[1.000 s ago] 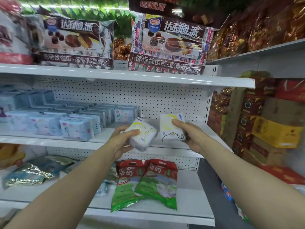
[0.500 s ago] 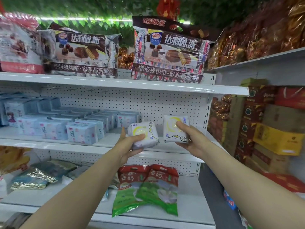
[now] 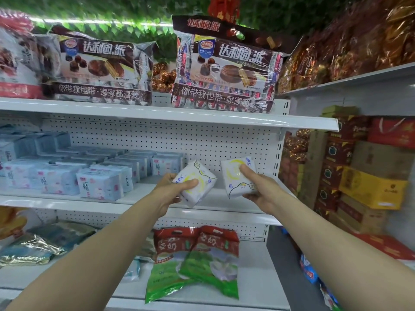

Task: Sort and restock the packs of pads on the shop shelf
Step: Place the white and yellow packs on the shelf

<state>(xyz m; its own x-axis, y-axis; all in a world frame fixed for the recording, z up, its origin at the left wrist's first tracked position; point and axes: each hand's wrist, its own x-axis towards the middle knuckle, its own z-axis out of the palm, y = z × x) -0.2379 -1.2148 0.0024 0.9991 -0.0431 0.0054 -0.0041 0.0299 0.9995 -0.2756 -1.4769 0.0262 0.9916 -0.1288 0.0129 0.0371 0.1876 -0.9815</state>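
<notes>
The fingers (image 3: 190, 182) of the left hand (image 3: 170, 193) are curled round one white pack of pads (image 3: 202, 175), with the thumb on its front, and the pack is tipped to one side. The fingers (image 3: 244, 169) of the right hand (image 3: 261, 190) pinch a second white pack (image 3: 233, 187), which stands more upright. Both packs are up in the air, just above the bare right end of the middle shelf (image 3: 89, 204). They are close together but, I think, not touching. A neat row of blue packs (image 3: 98, 184) sits on the same shelf to the left. This looks like the putting-down step. Next, each pack needs turning straight, setting down beside the blue row with its front facing out, and then letting go.
</notes>
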